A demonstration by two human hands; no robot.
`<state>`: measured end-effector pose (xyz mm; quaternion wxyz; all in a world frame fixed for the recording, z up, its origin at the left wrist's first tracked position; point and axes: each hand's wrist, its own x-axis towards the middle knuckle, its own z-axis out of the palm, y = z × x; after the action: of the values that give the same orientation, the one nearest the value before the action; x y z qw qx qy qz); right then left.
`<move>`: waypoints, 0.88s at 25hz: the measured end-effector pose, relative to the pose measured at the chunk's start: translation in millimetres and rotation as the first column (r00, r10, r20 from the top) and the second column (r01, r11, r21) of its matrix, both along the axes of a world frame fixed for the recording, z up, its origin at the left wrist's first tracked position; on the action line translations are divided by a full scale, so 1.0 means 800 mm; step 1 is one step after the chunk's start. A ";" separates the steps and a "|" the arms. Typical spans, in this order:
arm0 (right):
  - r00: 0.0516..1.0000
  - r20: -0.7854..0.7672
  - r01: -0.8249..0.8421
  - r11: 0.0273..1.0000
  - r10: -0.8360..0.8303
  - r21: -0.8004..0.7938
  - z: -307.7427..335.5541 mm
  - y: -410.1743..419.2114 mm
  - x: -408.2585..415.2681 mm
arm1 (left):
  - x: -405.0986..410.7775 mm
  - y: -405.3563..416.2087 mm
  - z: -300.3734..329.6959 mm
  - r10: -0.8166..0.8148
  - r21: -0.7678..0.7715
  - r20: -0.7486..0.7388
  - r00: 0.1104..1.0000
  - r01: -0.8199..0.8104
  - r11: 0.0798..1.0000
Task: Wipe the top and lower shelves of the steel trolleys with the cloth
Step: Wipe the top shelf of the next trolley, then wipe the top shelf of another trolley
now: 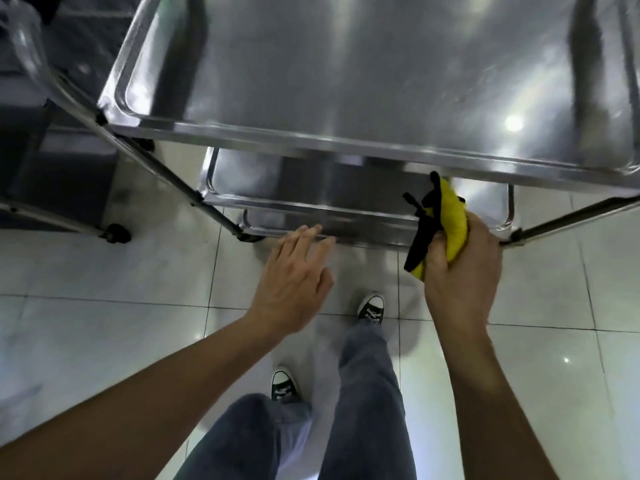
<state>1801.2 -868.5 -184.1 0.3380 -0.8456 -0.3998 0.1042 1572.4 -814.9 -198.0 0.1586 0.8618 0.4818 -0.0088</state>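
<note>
A steel trolley stands in front of me; its top shelf (346, 64) fills the upper view, shiny and bare. Below it the middle shelf (311, 188) and the lowest shelf (311, 225) show at their front rims. My right hand (464, 268) grips a bunched yellow and black cloth (446, 220) just in front of the trolley, below the top shelf's front edge, at the right. My left hand (298, 271) hovers with straight fingers in front of the lowest shelf's rim, holding nothing.
A second steel trolley (52, 150) with a black caster (117, 233) stands close at the left. The floor (104, 306) is glossy white tile. My legs in jeans and dark sneakers (372, 308) are just behind the trolley's front edge.
</note>
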 end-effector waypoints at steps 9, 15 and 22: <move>0.987 -0.099 -0.130 0.989 0.123 -0.074 -0.165 0.038 -0.046 | -0.033 0.025 -0.148 0.140 -0.012 0.090 0.986 -0.139 0.990; 0.968 -0.065 -0.234 0.967 0.241 0.100 -0.272 0.135 -0.044 | -0.052 0.127 -0.269 0.112 0.193 0.166 0.980 -0.143 0.971; 0.899 0.178 -0.434 0.866 0.399 0.251 -0.328 0.264 -0.055 | -0.096 0.233 -0.371 0.204 0.436 0.242 0.949 -0.294 0.851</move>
<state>1756.9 -657.5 -446.7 0.4006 -0.6866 -0.6033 0.0649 1495.8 -628.8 -495.0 -0.0090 0.8014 0.5605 0.2086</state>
